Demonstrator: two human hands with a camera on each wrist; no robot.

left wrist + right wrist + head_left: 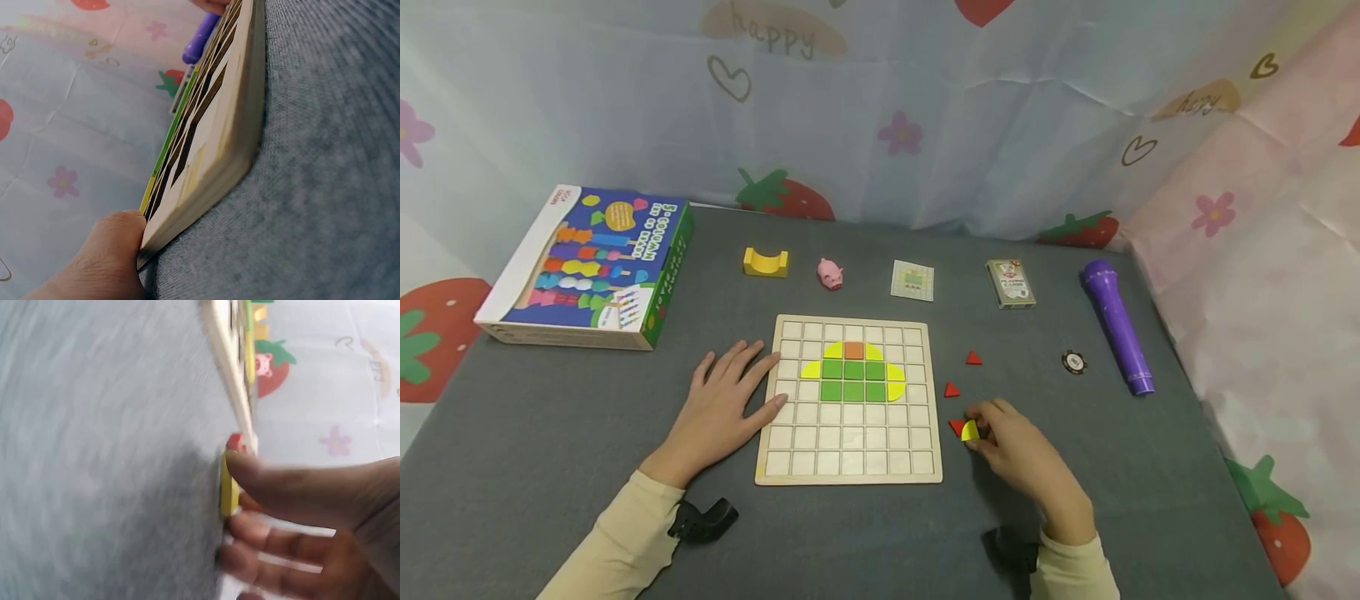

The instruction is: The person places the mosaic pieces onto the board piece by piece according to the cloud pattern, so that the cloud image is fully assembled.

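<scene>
A wooden grid board [850, 480] lies flat on the table. Green square tiles [853, 369], yellow rounded tiles [895, 382] and an orange square tile [853, 350] sit in its upper cells. My left hand [718, 412] is spread at the board's left edge, with thumb and index fingertip touching it. In the left wrist view the thumb [109, 250] is against the board's corner. Right of the board, my right hand [1018, 450] pinches a yellow quarter-circle tile [970, 431] between thumb and fingers. Close by lies a red triangle tile [956, 427], partly covered.
Two more red triangles [973, 358] lie right of the board. Behind it are a yellow curved block [766, 262], a pink pig figure [830, 273], a pattern card [912, 281] and a card box [1011, 284]. A game box [595, 267], poker chip [1074, 362] and purple tube [1117, 329] lie farther out.
</scene>
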